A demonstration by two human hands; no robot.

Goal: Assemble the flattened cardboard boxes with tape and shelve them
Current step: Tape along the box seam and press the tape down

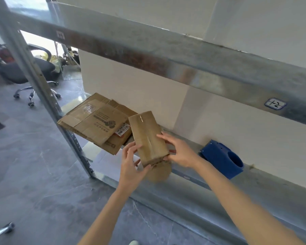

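A small assembled cardboard box, taped along its middle seam, is held above the lower metal shelf. My left hand grips its near left corner, thumb on top. My right hand holds the box's right side, fingers spread along its edge. A roll of brown tape shows partly under the box's near end. Flattened cardboard boxes lie stacked on the shelf's left end, jutting past the upright. A blue tape dispenser lies on the shelf to the right.
An upper shelf beam crosses overhead, with a label at the right. A grey upright post stands at the left. A black office chair sits behind on the grey tiled floor. White wall backs the shelf.
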